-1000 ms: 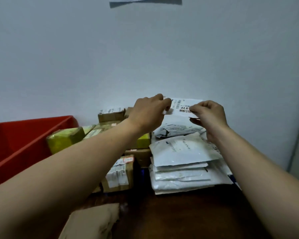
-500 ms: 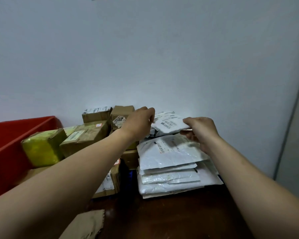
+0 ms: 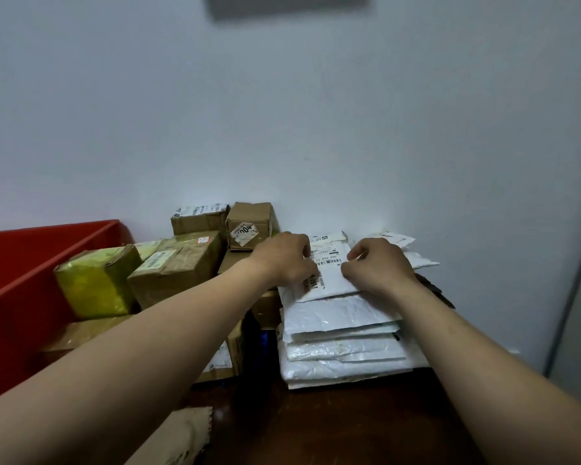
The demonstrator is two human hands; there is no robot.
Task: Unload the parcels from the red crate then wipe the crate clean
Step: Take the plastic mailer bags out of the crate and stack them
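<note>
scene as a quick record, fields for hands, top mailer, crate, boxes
left hand: holds left edge of white plastic mailer with barcode label
right hand: holds its right edge
mailer: atop stack of white mailers on dark wooden table
red plastic crate: far left, partly cropped
boxes: brown cardboard boxes, yellow-taped box, between crate and stack

A dark wooden table (image 3: 332, 427) bears a stack of white mailer bags (image 3: 342, 354) by the wall (image 3: 316, 129). Cardboard boxes (image 3: 178, 273) and a red crate (image 3: 14, 297) sit to its left; a tan cloth (image 3: 182, 437) lies nearer.
</note>
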